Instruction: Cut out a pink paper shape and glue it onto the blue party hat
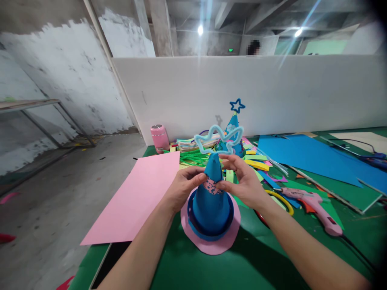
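Note:
A blue paper cone hat stands upright in front of me, with a dark blue band around its base and a pink paper brim beneath it. A light blue pipe-cleaner star rises from its tip. Across the upper cone lies a pink cutout with dark blue markings. My left hand grips the cone from the left, its thumb at the cutout's edge. From the right, my right hand closes on the cone, thumb on the cutout and fingers partly hidden behind the tip.
Behind stands another blue cone hat with a darker star. Pink card overhangs the table's left edge. To the right lie a pink glue gun, yellow-handled scissors and blue sheets. A pink bottle stands by the white partition.

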`<state>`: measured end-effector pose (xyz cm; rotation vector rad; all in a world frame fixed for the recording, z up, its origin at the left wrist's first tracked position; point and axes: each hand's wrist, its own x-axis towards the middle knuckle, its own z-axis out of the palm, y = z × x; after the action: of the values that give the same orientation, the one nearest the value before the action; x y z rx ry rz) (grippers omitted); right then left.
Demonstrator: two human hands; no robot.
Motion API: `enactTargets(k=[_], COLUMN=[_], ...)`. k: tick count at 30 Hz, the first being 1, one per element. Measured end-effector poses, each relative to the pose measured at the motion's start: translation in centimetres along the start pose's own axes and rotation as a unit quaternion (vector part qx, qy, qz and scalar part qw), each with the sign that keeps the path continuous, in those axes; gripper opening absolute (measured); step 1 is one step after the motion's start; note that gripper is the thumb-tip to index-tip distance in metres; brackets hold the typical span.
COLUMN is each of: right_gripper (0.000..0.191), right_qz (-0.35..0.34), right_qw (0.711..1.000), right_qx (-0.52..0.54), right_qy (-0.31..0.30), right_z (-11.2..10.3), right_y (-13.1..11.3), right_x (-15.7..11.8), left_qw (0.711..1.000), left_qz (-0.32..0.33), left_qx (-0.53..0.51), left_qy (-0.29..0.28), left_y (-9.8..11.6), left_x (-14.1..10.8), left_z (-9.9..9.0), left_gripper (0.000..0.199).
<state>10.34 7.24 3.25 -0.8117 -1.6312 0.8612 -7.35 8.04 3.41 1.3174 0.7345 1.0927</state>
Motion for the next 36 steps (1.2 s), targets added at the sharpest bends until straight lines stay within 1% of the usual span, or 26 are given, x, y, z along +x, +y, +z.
enactTargets(k=[3, 8, 12, 14, 16, 20, 23, 25, 28, 31, 33, 36], right_gripper=[0.055, 0.060, 0.060, 0.060, 0.060, 0.059, 0.058, 0.057, 0.057, 0.059, 0.064, 0.068], right_qz=[-0.006, 0.007, 0.012, 0.011, 0.009, 0.010, 0.007, 0.004, -0.006, -0.020, -0.015, -0.006], right_qw=[1.000, 1.000, 1.000, 1.000, 1.000, 1.000, 1.000, 0.999, 0.998, 0.997, 0.998, 0.997], right_qx=[0.007, 0.002, 0.009, 0.014, 0.017, 0.022, 0.026, 0.032, 0.050, 0.045, 0.008, -0.022], right_qy=[0.001, -0.004, -0.004, -0.002, -0.003, -0.008, -0.002, -0.006, -0.037, -0.057, -0.065, -0.078], right_z=[0.1, 0.1, 0.1, 0.1, 0.1, 0.2, 0.2, 0.2, -0.2, -0.7, -1.1, -1.3], right_y=[0.0, -0.2, -0.3, -0.3, -0.3, -0.3, -0.1, 0.0, 0.2, 0.2, 0.3, 0.7], right_x=[0.0, 0.0, -0.1, -0.2, -0.2, -0.2, -0.2, -0.2, -0.4, -1.0, -1.5, -2.0], left_qw=[1.000, 1.000, 1.000, 1.000, 1.000, 1.000, 0.999, 0.999, 0.999, 0.999, 0.999, 0.991], left_qz=[-0.001, 0.005, 0.011, 0.011, 0.006, -0.005, -0.004, -0.002, -0.001, 0.018, 0.042, 0.071], left_qx=[0.000, -0.007, -0.009, -0.013, -0.019, -0.023, -0.032, -0.037, -0.043, -0.046, -0.011, 0.108], left_qy=[-0.003, 0.007, 0.018, 0.012, 0.006, 0.003, -0.003, -0.005, -0.008, -0.014, -0.011, 0.019], left_y=[0.0, -0.6, -1.1, -1.2, -1.2, -1.2, -1.3, -1.3, -1.4, -1.3, -1.2, -1.3], left_x=[0.2, 0.3, -0.1, -0.4, -0.7, -0.9, -0.6, -0.6, -0.8, -1.4, -2.1, -2.9], left_z=[-0.1, -0.1, 0.0, 0.1, 0.1, 0.1, 0.1, 0.0, -0.1, 0.0, 0.2, 0.9], left_gripper=[0.029, 0.031, 0.040, 0.048, 0.052, 0.040, 0.036, 0.035, 0.036, 0.042, 0.050, 0.065])
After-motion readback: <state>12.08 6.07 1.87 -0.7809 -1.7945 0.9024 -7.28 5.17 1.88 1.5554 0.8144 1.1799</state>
